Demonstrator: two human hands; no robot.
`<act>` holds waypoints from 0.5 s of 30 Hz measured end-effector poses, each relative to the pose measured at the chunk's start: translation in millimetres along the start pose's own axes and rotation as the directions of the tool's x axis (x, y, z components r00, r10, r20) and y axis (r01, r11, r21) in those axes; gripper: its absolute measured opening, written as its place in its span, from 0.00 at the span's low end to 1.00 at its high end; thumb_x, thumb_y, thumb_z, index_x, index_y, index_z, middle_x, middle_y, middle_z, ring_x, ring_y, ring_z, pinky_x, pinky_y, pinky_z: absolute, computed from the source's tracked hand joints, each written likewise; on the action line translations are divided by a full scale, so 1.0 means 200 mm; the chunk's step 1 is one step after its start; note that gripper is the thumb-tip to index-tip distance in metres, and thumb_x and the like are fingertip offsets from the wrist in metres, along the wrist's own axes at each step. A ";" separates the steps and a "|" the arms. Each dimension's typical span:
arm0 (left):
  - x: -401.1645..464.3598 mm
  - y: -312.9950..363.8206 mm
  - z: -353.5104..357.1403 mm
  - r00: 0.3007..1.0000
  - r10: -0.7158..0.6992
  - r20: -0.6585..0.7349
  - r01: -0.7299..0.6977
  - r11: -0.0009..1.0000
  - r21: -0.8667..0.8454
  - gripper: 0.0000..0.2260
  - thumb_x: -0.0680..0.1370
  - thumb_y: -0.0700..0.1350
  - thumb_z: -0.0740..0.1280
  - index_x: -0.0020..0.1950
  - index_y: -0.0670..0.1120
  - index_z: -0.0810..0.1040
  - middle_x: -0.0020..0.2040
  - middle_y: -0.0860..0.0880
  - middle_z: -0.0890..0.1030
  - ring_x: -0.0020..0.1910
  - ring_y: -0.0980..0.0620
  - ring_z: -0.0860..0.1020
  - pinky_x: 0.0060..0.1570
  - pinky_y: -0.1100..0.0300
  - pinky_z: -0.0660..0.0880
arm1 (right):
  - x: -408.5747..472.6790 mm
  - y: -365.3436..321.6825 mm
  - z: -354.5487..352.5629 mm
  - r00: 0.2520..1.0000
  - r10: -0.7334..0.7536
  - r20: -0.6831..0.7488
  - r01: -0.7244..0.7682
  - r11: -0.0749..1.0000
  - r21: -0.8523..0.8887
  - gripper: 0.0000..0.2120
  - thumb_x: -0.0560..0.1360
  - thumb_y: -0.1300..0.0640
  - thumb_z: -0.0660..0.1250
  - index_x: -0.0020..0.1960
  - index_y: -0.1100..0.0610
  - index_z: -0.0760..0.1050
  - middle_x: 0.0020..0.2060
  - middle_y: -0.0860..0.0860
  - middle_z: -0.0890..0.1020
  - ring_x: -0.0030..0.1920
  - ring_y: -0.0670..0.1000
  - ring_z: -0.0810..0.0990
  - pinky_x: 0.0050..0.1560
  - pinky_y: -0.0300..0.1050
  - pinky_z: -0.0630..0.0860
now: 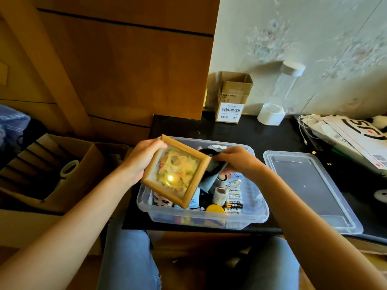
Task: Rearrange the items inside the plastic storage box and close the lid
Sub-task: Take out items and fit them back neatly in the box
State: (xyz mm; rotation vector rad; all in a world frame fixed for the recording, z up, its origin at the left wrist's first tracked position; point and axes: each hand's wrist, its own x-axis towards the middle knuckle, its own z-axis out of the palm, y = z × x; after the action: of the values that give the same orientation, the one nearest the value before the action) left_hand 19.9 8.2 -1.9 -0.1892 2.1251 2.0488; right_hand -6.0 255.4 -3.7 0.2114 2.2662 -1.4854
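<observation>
Left hand (144,159) grips a wooden picture frame (175,172), tilted, above the clear storage box (209,216) on the black table (230,128). Right hand (236,161) pinches a dark cloth (211,176) over the box. Packs inside read "Heybright" (234,201). A cardboard carton (232,97) reads "Made in Vietnam". The lid (310,189) lies flat beside the box, its long axis running away from the person.

Box (209,218), lid (310,191) on black table (240,130)

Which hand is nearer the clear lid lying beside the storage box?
Right. The right hand is over the storage box, on the clear lid side; the left hand holds the wooden picture frame at the box's far side.
</observation>
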 end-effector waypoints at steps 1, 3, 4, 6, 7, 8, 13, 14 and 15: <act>0.00 0.01 0.01 1.000 -0.006 0.017 0.006 1.000 -0.004 0.08 0.78 0.41 0.61 0.40 0.44 0.76 0.37 0.45 0.79 0.37 0.51 0.78 0.37 0.60 0.76 | 0.01 -0.02 0.01 1.000 0.000 -0.009 0.001 0.998 0.069 0.05 0.76 0.63 0.65 0.42 0.62 0.78 0.38 0.59 0.82 0.30 0.50 0.83 0.35 0.40 0.82; 0.00 0.02 0.04 0.998 -0.031 0.049 0.032 0.999 -0.010 0.09 0.78 0.43 0.60 0.40 0.45 0.76 0.37 0.46 0.79 0.38 0.50 0.78 0.39 0.58 0.75 | 0.02 -0.06 0.04 1.000 -0.001 0.012 -0.001 0.989 0.145 0.06 0.76 0.63 0.65 0.42 0.61 0.78 0.34 0.57 0.81 0.28 0.48 0.82 0.31 0.38 0.80; 0.00 0.02 0.05 0.996 -0.054 0.068 0.056 0.998 -0.017 0.09 0.78 0.43 0.60 0.40 0.46 0.76 0.37 0.47 0.80 0.38 0.51 0.78 0.40 0.58 0.74 | 0.02 -0.08 0.07 0.999 -0.008 0.032 0.002 0.987 0.161 0.06 0.76 0.61 0.65 0.43 0.62 0.78 0.32 0.55 0.81 0.27 0.47 0.81 0.29 0.36 0.79; 0.01 0.03 0.07 0.986 -0.121 0.111 0.124 0.992 -0.019 0.08 0.77 0.45 0.60 0.42 0.48 0.77 0.36 0.49 0.82 0.37 0.52 0.80 0.40 0.57 0.74 | 0.03 -0.11 0.13 0.999 -0.024 0.030 0.021 0.995 0.094 0.09 0.76 0.56 0.66 0.45 0.63 0.78 0.32 0.53 0.81 0.28 0.46 0.80 0.30 0.37 0.78; 0.01 0.03 0.08 0.979 -0.156 0.133 0.157 0.988 0.003 0.08 0.77 0.46 0.60 0.42 0.48 0.78 0.36 0.49 0.82 0.36 0.53 0.80 0.40 0.58 0.74 | 0.04 -0.12 0.15 0.999 -0.029 0.017 0.029 0.999 0.035 0.11 0.76 0.53 0.66 0.47 0.62 0.79 0.34 0.53 0.81 0.31 0.47 0.80 0.34 0.39 0.78; 0.01 0.03 0.09 0.972 -0.181 0.151 0.178 0.983 0.039 0.09 0.77 0.47 0.61 0.41 0.49 0.79 0.36 0.49 0.83 0.36 0.53 0.81 0.40 0.57 0.75 | 0.05 -0.13 0.18 0.999 -0.034 0.013 0.034 0.999 -0.007 0.13 0.76 0.51 0.66 0.49 0.61 0.79 0.36 0.52 0.81 0.34 0.48 0.80 0.38 0.40 0.78; 0.03 0.01 0.14 0.973 -0.214 0.091 0.200 0.969 0.149 0.09 0.75 0.46 0.63 0.36 0.46 0.79 0.33 0.47 0.82 0.34 0.49 0.79 0.39 0.59 0.76 | 0.06 -0.13 0.13 0.998 -0.059 0.001 0.059 0.989 -0.133 0.14 0.78 0.49 0.62 0.49 0.59 0.79 0.39 0.51 0.81 0.34 0.47 0.79 0.38 0.36 0.77; 0.03 0.01 0.14 0.971 -0.225 0.077 0.209 0.962 0.175 0.09 0.74 0.47 0.63 0.36 0.46 0.78 0.32 0.46 0.81 0.33 0.48 0.79 0.38 0.59 0.76 | 0.05 -0.12 0.11 0.997 -0.073 -0.026 0.068 0.983 -0.169 0.13 0.78 0.51 0.62 0.49 0.59 0.79 0.37 0.49 0.81 0.31 0.45 0.79 0.33 0.33 0.75; 0.04 0.00 0.14 0.970 -0.233 0.067 0.214 0.954 0.209 0.09 0.74 0.47 0.64 0.37 0.45 0.78 0.33 0.45 0.81 0.33 0.48 0.78 0.38 0.58 0.75 | 0.04 -0.11 0.07 0.996 -0.076 -0.040 0.067 0.979 -0.193 0.11 0.78 0.53 0.63 0.48 0.59 0.79 0.36 0.48 0.81 0.29 0.43 0.79 0.29 0.31 0.74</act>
State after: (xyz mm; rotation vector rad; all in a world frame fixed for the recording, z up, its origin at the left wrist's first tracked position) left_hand 13.6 37.1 -3.8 -0.2872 2.1278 1.6748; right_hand -16.8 232.6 6.1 0.1088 2.4602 -1.2978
